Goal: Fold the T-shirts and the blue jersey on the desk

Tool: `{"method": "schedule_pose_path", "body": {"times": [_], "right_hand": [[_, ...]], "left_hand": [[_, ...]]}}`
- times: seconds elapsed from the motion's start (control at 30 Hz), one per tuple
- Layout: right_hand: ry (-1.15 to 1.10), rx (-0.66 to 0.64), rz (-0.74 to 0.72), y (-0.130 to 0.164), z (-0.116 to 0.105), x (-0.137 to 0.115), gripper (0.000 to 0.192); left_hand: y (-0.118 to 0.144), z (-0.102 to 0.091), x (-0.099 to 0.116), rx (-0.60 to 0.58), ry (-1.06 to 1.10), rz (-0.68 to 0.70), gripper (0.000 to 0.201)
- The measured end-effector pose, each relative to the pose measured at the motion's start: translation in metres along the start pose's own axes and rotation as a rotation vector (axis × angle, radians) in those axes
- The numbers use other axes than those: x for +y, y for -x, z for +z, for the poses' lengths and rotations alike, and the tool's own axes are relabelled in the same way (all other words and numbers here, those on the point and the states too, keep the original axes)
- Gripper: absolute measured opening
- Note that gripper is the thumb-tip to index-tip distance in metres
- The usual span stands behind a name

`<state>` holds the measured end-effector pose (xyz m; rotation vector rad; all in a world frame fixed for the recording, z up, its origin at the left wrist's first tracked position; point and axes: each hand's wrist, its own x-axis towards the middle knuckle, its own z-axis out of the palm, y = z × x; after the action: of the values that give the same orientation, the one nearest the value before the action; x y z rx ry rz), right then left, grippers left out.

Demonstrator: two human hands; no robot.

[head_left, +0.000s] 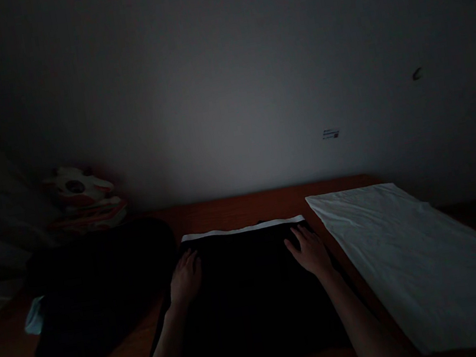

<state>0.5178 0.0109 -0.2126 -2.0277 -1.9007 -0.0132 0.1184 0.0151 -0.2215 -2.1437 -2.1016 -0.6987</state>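
A black garment (247, 296) with a white band (243, 229) along its far edge lies spread flat in front of me. I cannot make out what kind of garment it is in the dim light. My left hand (185, 277) rests on its left side, just below the band, fingers stretched forward. On the right side, my right hand (309, 249) lies flat on the dark cloth with the thumb spread from the fingers. Neither hand grips anything.
The garment lies on a reddish-brown wooden table (241, 203) against a grey wall. To the right, a white cloth (420, 258) is laid out. Dark fabric (102, 288) is heaped at left, with a pale blue piece (35, 316) beside it. Behind stands a white and red toy-like object (78, 187).
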Motion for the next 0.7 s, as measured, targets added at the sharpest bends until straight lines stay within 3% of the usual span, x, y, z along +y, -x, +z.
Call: {"method": "schedule_pose_path", "body": {"times": [0.2, 0.37, 0.7], "right_hand": [[-0.063, 0.024, 0.007, -0.001, 0.002, 0.001, 0.060], [-0.065, 0.025, 0.016, -0.001, 0.004, 0.001, 0.057], [0.015, -0.026, 0.064, 0.021, -0.006, -0.005, 0.062]], "left_hand": [[-0.010, 0.006, -0.004, 0.101, 0.009, -0.040, 0.048], [-0.012, 0.009, 0.005, 0.087, -0.062, -0.024, 0.056], [0.003, 0.002, 0.009, 0.031, -0.117, 0.024, 0.049]]}}
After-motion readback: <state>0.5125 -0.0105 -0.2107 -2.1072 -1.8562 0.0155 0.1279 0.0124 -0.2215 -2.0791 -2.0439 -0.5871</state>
